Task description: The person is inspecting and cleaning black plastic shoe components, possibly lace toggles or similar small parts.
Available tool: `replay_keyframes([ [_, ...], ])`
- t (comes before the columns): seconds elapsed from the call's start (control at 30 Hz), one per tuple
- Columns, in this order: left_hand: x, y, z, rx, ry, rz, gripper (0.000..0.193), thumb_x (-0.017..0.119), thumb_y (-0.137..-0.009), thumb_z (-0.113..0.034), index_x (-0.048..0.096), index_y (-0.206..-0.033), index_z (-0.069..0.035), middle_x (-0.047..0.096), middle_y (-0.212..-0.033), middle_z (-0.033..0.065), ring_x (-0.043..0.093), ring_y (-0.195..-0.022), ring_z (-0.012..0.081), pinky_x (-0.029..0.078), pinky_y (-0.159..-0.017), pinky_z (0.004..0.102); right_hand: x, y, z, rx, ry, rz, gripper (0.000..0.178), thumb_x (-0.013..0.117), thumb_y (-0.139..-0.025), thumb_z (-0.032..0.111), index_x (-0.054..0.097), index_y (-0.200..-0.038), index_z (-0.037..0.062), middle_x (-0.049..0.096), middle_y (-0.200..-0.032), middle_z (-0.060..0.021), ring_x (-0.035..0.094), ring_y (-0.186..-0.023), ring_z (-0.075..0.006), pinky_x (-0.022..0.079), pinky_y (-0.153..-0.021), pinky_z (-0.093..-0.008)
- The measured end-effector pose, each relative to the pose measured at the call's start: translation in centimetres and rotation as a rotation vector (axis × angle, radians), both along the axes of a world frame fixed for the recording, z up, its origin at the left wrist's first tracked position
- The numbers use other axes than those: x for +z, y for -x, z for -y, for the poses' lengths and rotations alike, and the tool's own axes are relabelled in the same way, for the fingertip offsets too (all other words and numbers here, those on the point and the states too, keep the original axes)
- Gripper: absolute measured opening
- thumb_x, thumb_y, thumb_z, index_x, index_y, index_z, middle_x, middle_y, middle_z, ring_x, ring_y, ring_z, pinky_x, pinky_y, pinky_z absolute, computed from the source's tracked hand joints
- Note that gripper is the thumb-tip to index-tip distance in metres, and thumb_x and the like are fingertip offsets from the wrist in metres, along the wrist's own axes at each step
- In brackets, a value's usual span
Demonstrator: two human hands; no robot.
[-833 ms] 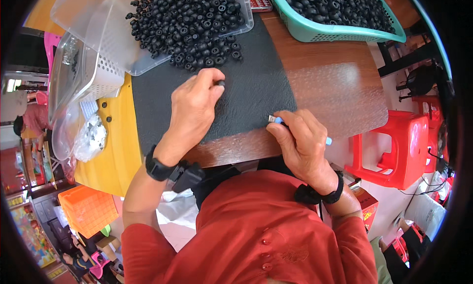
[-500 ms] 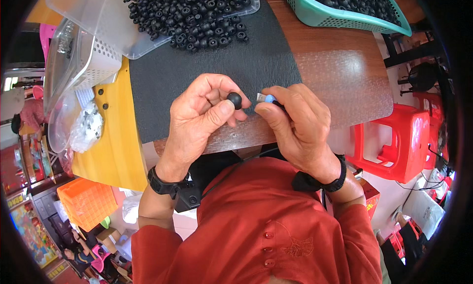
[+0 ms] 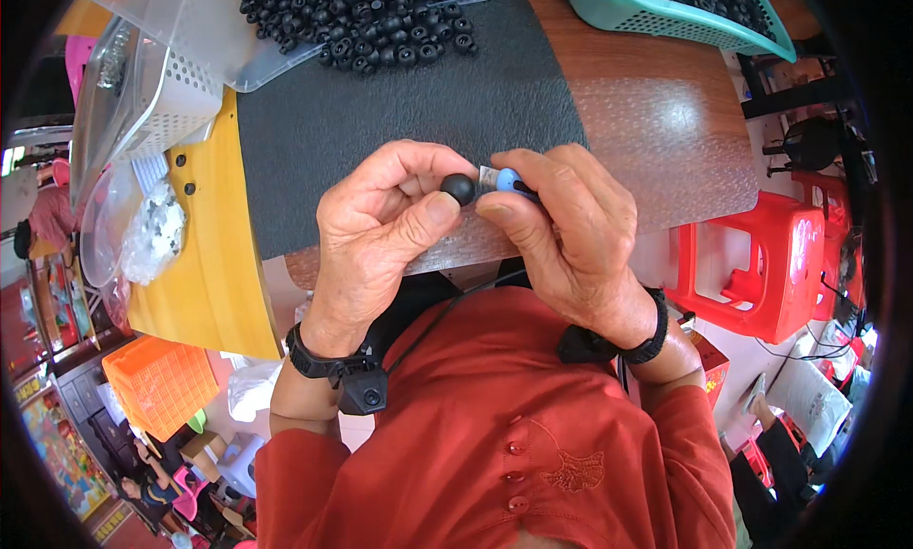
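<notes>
My left hand [image 3: 371, 225] pinches a round black ball-shaped part [image 3: 458, 188] between thumb and fingers. Facing it, my right hand [image 3: 582, 227] is closed on a small tool with a blue collar [image 3: 508, 180] and a flat silver-grey tip; its dark rear end disappears among my fingers. The tip is right beside the ball's right side, and I cannot tell whether they touch. Both hands are above the near edge of a dark grey mat [image 3: 409, 121]. Farther off on the mat lies a heap of similar small black parts [image 3: 399, 35].
Part of the heap sits on a clear plastic tray [image 3: 276, 68]. A teal basket [image 3: 628, 16] of black parts stands far right on the brown table [image 3: 656, 121]. At left are a white perforated basket [image 3: 176, 97] and a yellow wooden surface [image 3: 204, 292]. Red stools [image 3: 775, 273] stand at right.
The ball and the tool have come closer together, nearly closing the gap between them. My view has shifted slightly, so the heap and baskets appear a little higher.
</notes>
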State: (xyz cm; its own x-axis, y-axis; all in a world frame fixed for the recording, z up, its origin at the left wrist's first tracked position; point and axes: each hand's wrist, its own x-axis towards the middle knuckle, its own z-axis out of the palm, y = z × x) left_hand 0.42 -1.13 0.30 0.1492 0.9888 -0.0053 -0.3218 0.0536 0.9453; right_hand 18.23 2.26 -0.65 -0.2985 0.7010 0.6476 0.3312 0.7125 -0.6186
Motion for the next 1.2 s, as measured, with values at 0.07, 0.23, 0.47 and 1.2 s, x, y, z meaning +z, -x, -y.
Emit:
replay_keyframes([
  [0.07, 0.1, -0.4, 0.2, 0.013, 0.002, 0.018, 0.026, 0.064, -0.088, -0.006, 0.057, -0.111, 0.003, 0.062, -0.098, 0.0037, 0.056, -0.087, 0.007, 0.046, -0.078, 0.0199, -0.1, 0.1, 0.0, 0.003, -0.019, -0.019, 0.025, 0.075, -0.071, 0.009, 0.061, -0.089, -0.0004, 0.056, -0.069, -0.01, 0.054, -0.059, -0.0265, 0.043, -0.051, -0.0352],
  [0.23, 0.2, -0.4, 0.4, -0.004, 0.035, 0.081, 0.025, 0.064, -0.088, -0.005, 0.058, -0.11, 0.003, 0.062, -0.1, 0.0047, 0.057, -0.09, 0.0079, 0.046, -0.08, 0.0207, 0.0, 0.1, 0.3, 0.009, 0.008, 0.002, 0.024, 0.075, -0.072, 0.01, 0.061, -0.089, 0.0002, 0.056, -0.07, -0.0097, 0.054, -0.059, -0.0262, 0.043, -0.051, -0.0351],
  [0.47, 0.1, -0.7, 0.5, 0.023, 0.039, 0.069, 0.026, 0.066, -0.086, -0.006, 0.058, -0.11, 0.004, 0.063, -0.097, 0.0044, 0.057, -0.086, 0.0079, 0.047, -0.077, 0.0203, -0.6, 0.2, 0.3, 0.005, -0.039, -0.017, 0.026, 0.074, -0.073, 0.011, 0.06, -0.091, -0.0013, 0.056, -0.07, -0.0099, 0.054, -0.059, -0.026, 0.043, -0.051, -0.0346],
  [1.2, 0.0, -2.3, 1.3, 0.162, 0.104, 0.069, 0.025, 0.069, -0.084, -0.009, 0.061, -0.104, 0.005, 0.062, -0.086, 0.0037, 0.055, -0.072, 0.0064, 0.043, -0.063, 0.0171, -1.1, -0.4, 1.4, 0.004, -0.085, 0.013, 0.028, 0.075, -0.072, 0.012, 0.058, -0.09, -0.0007, 0.054, -0.07, -0.0097, 0.053, -0.056, -0.0236, 0.042, -0.047, -0.0328],
])
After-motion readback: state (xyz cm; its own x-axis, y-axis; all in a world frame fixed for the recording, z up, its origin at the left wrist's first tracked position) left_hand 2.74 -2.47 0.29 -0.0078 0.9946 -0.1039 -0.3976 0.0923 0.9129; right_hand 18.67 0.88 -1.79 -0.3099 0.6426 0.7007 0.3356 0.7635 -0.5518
